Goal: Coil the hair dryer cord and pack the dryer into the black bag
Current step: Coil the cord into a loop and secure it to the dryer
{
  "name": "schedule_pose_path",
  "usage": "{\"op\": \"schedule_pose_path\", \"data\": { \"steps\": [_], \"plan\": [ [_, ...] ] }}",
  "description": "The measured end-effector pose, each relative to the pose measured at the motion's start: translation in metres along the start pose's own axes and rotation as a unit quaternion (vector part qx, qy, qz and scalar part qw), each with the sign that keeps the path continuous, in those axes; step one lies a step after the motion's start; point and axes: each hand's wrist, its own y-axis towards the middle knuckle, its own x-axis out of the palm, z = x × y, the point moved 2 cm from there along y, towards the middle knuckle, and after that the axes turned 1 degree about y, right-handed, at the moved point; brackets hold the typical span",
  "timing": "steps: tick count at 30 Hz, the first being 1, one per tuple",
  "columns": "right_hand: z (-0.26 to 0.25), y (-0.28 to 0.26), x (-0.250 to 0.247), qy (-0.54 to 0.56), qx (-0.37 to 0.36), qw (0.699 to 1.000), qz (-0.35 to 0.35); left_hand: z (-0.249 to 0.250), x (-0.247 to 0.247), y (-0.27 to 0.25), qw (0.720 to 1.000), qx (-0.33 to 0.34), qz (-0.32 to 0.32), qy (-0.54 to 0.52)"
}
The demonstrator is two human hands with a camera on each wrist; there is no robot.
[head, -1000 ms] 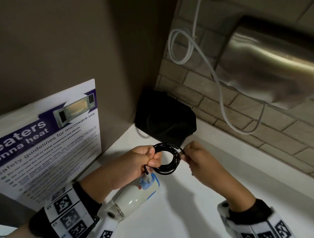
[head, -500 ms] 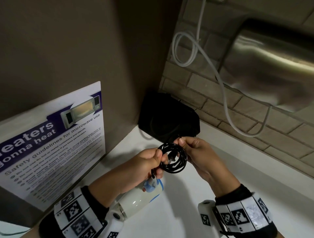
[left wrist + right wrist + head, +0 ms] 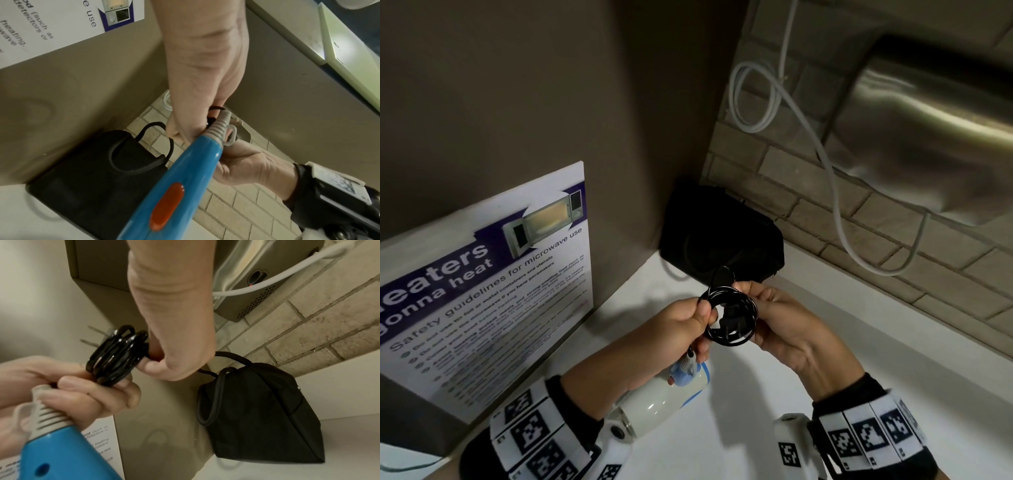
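My left hand (image 3: 678, 325) pinched the coiled cord (image 3: 731, 317) and my right hand (image 3: 780, 315) pinched its right side. The hair dryer (image 3: 664, 394) hung near me; the black bag (image 3: 722, 236) stood just beyond the coil, closer to my right hand.

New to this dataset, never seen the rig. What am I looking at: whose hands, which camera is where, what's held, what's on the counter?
No robot: a person works bare-handed, with tagged bands and a camera on each wrist. The big picture is from a head camera looking down; the other two look along each wrist.

The left hand and the right hand each pinch one side of the coiled black cord, plug inside the loop. The blue and white hair dryer hangs from it. The black bag sits in the corner on the white counter.
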Motion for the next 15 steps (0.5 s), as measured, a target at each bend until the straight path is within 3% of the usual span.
{"op": "schedule_pose_path", "data": {
  "steps": [6,10,12,15],
  "plan": [
    [-0.009,-0.014,0.002,0.006,0.007,1.000,-0.002,0.007,-0.001,0.000,0.994,0.015,0.077,0.075],
    [-0.011,-0.035,0.020,-0.094,-0.075,0.993,-0.022,0.012,0.003,0.002,0.987,0.050,0.103,0.112],
    [-0.006,-0.044,0.031,-0.202,-0.135,0.970,-0.006,0.013,0.006,0.001,0.987,0.058,0.104,0.109],
    [0.000,-0.044,0.033,-0.341,-0.190,0.917,0.077,0.011,0.007,0.001,0.983,0.061,0.106,0.136]
  ]
}}
